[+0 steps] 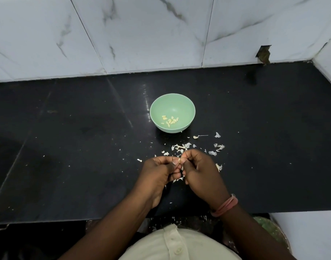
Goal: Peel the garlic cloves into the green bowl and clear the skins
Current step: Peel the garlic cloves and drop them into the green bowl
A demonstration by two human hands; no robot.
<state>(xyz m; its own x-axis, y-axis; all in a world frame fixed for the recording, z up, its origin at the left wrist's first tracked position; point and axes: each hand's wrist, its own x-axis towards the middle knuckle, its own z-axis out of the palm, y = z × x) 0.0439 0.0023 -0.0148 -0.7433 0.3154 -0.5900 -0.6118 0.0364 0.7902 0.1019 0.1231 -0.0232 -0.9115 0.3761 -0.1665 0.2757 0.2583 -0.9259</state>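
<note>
Garlic clove (180, 160) sits pinched between both hands over the near-centre of the black tabletop (67, 147), mostly hidden by fingertips; only a pale sliver shows. Left hand (159, 172) grip: thumb and curled fingers clamped on the clove. Right hand (200, 170) grip: fingers curled in, pinching at the same clove, probably its skin. Green bowl (187, 102) stands farther back, well apart from the hands, with several peeled cloves (170, 121) inside. Loose skins (181, 146) lie scattered between bowl and hands and off to the right. Judgement: hold the clove steady in the left, lift the skin from one end with the right thumbnail, pull lengthwise. Let scraps fall near the existing pile, easing later clearing.
</note>
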